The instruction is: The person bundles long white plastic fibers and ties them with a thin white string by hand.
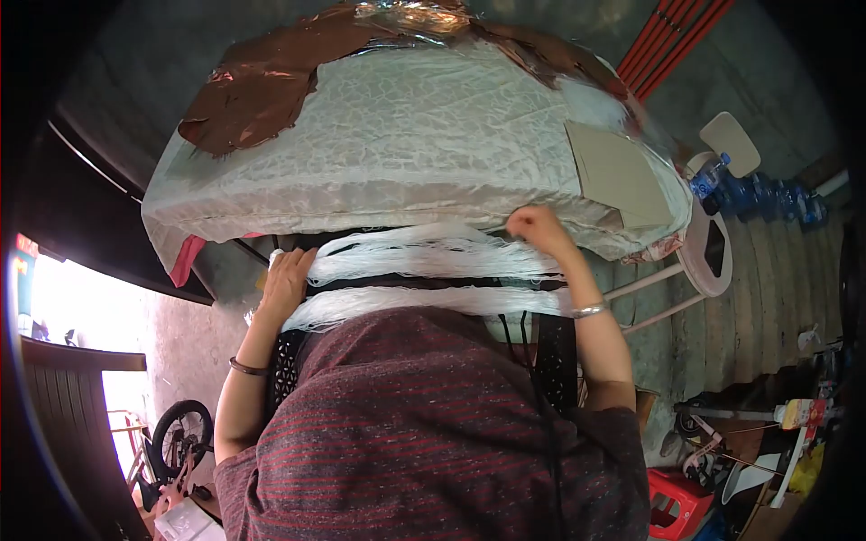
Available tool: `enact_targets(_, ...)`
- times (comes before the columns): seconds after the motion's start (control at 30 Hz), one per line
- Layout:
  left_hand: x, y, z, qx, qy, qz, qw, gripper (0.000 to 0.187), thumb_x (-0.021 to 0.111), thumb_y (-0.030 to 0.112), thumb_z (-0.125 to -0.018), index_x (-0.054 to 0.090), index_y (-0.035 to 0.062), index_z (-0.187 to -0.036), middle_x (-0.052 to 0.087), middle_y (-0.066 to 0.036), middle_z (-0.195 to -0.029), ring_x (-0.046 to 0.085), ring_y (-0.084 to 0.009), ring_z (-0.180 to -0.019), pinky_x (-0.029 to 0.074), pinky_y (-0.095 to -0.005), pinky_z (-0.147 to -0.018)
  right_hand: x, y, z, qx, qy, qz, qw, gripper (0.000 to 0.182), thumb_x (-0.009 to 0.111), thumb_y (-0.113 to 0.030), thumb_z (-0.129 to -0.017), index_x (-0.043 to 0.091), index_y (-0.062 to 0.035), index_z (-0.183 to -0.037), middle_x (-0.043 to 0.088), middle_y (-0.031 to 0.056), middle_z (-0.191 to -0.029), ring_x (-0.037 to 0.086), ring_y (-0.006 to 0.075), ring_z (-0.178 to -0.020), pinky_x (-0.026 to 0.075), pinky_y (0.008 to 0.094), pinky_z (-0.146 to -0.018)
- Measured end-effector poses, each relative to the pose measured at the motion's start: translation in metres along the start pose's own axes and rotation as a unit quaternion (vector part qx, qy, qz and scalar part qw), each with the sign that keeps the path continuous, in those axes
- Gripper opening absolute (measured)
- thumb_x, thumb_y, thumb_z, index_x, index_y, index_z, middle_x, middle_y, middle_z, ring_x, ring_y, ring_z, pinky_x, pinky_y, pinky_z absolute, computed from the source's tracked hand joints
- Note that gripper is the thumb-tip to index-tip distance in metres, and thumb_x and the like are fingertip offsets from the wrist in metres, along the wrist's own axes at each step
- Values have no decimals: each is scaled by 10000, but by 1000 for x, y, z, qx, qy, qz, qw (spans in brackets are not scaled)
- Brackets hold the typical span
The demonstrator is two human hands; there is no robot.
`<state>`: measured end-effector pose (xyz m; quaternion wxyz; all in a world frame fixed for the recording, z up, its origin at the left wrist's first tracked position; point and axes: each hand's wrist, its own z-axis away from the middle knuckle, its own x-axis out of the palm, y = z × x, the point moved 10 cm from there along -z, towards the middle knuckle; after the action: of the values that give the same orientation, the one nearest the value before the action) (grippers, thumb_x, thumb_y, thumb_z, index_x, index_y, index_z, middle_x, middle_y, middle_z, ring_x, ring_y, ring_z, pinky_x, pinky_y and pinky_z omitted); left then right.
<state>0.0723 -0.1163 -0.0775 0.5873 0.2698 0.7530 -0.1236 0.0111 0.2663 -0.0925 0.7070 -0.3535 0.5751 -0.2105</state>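
Observation:
White thread hanks [406,254] stretch from side to side in front of my body, in an upper and a lower bundle, with a dark gap between them. My left hand [289,278] lies on the left end of the bundles, its fingers bent over the strands; whether they grip any is unclear. Above the right end of the upper bundle is my right hand [536,227], near the edge of the cloth-covered table [379,194]. Its fingers are curled together, and what they hold, if anything, is too small to tell.
Brown sheeting [244,113] and a cardboard piece [618,171] lie on the table. To the right stands a white chair [708,261] with a water bottle [709,176] beside it. A red stool [677,505] is at lower right, a bicycle wheel [180,439] at lower left.

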Motion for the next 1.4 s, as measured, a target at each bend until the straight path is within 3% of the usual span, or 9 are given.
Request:
enact_targets(0.3,-4,-5,4,-17,27,22,999,356,447,-54,-679,492,8,-1027,513,-148,-862,497,-321,-823,380,-389,-744,-37,-7,50,38,-44,10,998,99,609,-106,-771,614,-8,-765,560,8,-603,493,79,-571,410,242,-546)
enact_targets(0.5,-4,-1,3,-1,43,17,999,286,434,-31,-712,495,21,-986,521,-141,-859,501,-316,-811,377,-381,-763,-179,65,127,41,327,317,889,100,584,-98,-769,605,-2,-791,588,78,-625,548,134,-545,430,293,-512)
enact_targets(0.67,-5,0,4,7,52,9,999,272,421,-27,-715,497,20,-972,517,-142,-841,493,-317,-792,367,-381,-746,-216,152,220,233,449,81,859,140,525,-129,-843,599,-11,-828,607,54,-689,579,159,-512,452,271,-475)
enact_targets(0.8,7,-8,3,-28,-17,28,999,406,444,-89,-647,467,3,-1041,518,-166,-891,500,-340,-878,361,-398,-801,-193,177,255,183,540,-106,815,109,511,-121,-843,582,-40,-862,606,37,-732,602,158,-591,471,254,-495)
enact_targets(0.87,7,-8,3,-22,-9,28,999,402,445,-84,-651,467,2,-1043,518,-166,-892,500,-338,-877,362,-397,-801,-149,213,247,123,475,-596,636,83,515,-113,-849,563,-68,-899,609,28,-809,606,156,-678,480,239,-533)
enact_targets(1.0,-3,-4,4,2,46,28,999,289,408,-30,-718,487,9,-993,510,-157,-839,487,-332,-797,364,-388,-743,-162,279,277,229,343,-569,711,65,530,-113,-851,560,-83,-900,607,55,-878,607,162,-805,494,245,-591)
enact_targets(1.1,0,-10,4,-9,32,33,999,327,409,-48,-703,479,4,-1018,514,-168,-880,493,-336,-841,366,-392,-765,-235,295,345,85,431,-498,748,206,537,-131,-847,537,27,-979,587,143,-975,601,211,-877,517,281,-700)
enact_targets(1.3,7,-15,3,-27,4,28,999,371,409,-64,-686,481,8,-1043,522,-182,-924,493,-356,-882,372,-405,-787,-395,367,683,31,686,-398,608,394,527,-145,-809,497,76,-1133,547,164,-1115,558,225,-981,451,308,-831)
enact_targets(1.4,0,-10,2,-25,24,16,999,383,400,-81,-671,482,-10,-1039,516,-185,-919,489,-358,-857,371,-407,-771,-364,190,796,331,836,-60,434,341,603,-167,-756,582,34,-1032,602,132,-1028,586,220,-934,465,329,-805)
